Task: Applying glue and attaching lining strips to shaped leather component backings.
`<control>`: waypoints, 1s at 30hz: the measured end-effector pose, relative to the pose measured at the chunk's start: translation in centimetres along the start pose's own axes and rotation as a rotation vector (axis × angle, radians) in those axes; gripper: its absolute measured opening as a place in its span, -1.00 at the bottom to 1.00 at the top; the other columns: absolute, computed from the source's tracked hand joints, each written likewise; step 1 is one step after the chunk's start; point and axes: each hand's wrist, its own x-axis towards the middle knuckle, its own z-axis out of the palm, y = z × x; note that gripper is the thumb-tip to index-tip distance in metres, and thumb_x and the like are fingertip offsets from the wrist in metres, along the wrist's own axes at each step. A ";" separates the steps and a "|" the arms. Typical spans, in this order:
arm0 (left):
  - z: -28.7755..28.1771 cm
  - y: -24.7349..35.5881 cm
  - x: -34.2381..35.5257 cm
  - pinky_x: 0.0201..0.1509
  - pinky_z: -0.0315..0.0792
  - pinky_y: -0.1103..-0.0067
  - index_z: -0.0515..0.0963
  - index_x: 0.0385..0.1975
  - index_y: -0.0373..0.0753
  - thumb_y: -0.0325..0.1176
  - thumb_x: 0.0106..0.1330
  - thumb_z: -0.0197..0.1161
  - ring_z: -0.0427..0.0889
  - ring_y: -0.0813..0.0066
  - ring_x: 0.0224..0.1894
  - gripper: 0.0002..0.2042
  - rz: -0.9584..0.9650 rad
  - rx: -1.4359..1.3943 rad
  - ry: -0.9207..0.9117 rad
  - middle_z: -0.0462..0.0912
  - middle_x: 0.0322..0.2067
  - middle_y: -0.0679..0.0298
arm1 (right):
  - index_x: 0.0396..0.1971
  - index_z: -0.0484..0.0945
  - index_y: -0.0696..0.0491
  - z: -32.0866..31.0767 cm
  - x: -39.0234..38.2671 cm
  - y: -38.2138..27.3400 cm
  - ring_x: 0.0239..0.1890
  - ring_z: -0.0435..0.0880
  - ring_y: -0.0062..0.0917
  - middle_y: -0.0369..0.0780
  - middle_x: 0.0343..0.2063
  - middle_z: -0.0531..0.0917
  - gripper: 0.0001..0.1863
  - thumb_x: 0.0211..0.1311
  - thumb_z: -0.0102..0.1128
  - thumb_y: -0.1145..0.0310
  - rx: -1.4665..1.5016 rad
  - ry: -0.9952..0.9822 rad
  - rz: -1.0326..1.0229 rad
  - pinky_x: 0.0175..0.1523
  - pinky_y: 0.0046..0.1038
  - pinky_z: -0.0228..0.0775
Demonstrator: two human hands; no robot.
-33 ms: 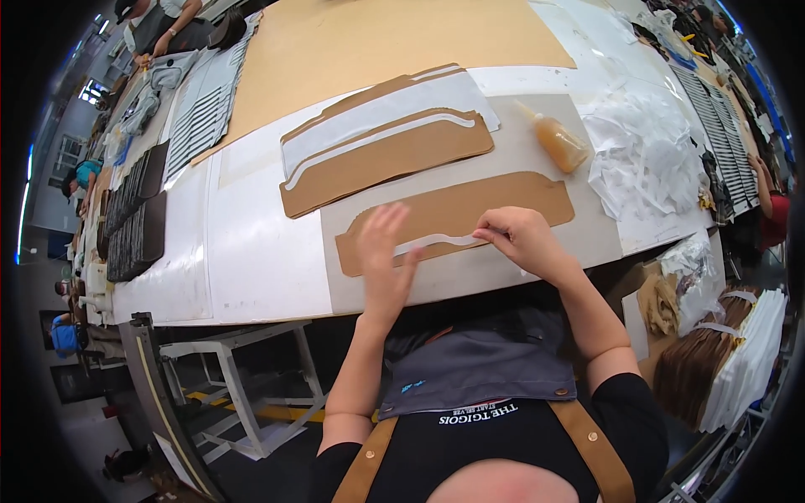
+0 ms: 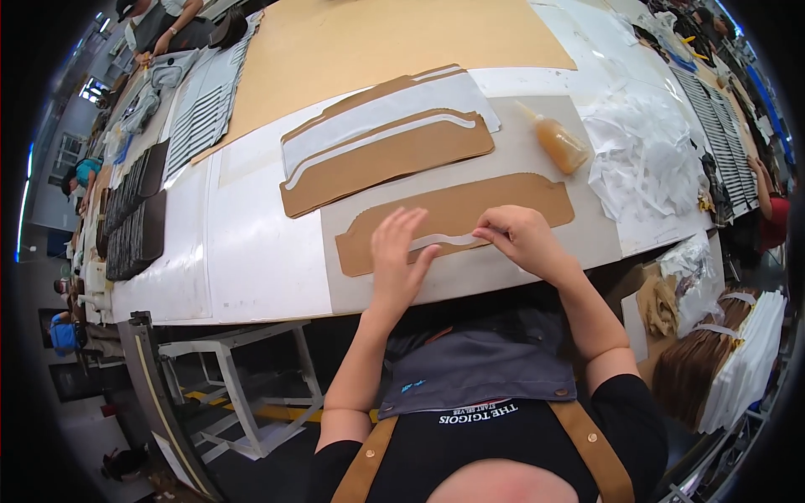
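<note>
A brown curved panel lies flat on a grey board in front of me. Along its near edge runs a narrow white strip. My right hand pinches the right end of this strip between thumb and fingertips. Over the panel's left part is my left hand, fingers spread and nothing held; it hides the strip's left end. Whether its palm touches the panel I cannot tell. Farther back lie similar brown panels, the front one with a white strip along its far edge, and a white sheet.
A squeeze bottle of amber liquid lies on the board's right side. Beyond it spreads a heap of white scraps. A large tan sheet covers the far table. Dark stacked pieces are at left; bundled brown-and-white sheets stand at lower right.
My left hand has shifted a little to the right along the strip, and its fingers look less blurred. The right hand keeps its pinch in nearly the same place.
</note>
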 end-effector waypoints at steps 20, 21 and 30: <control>2.3 -5.1 3.7 0.31 0.16 0.28 0.65 -0.12 -0.13 -0.31 0.32 0.43 0.56 0.46 -0.23 -0.80 -0.138 0.279 0.050 0.62 -0.43 0.39 | -0.32 0.60 0.08 3.3 3.7 5.1 -0.36 0.66 -0.40 -0.23 -0.42 0.72 -0.89 0.30 0.36 0.40 -0.130 0.185 0.099 0.02 -0.36 0.30; 2.5 -5.2 4.0 0.31 0.16 0.28 0.65 -0.12 -0.13 -0.31 0.32 0.43 0.56 0.46 -0.23 -0.80 -0.139 0.279 0.049 0.62 -0.43 0.39 | -0.32 0.59 0.05 3.7 3.9 5.4 -0.34 0.64 -0.42 -0.26 -0.42 0.70 -0.90 0.29 0.36 0.41 -0.204 0.221 0.071 0.06 -0.35 0.24; 3.1 -5.5 4.5 0.40 0.11 0.20 0.66 -0.13 -0.12 -0.32 0.24 0.49 0.55 0.43 -0.14 -0.76 -0.053 0.415 0.125 0.63 -0.42 0.38 | -0.31 0.53 -0.02 5.2 4.2 6.5 -0.26 0.57 -0.41 -0.33 -0.41 0.60 -0.85 0.25 0.37 0.42 -0.423 0.295 -0.050 0.09 -0.27 0.18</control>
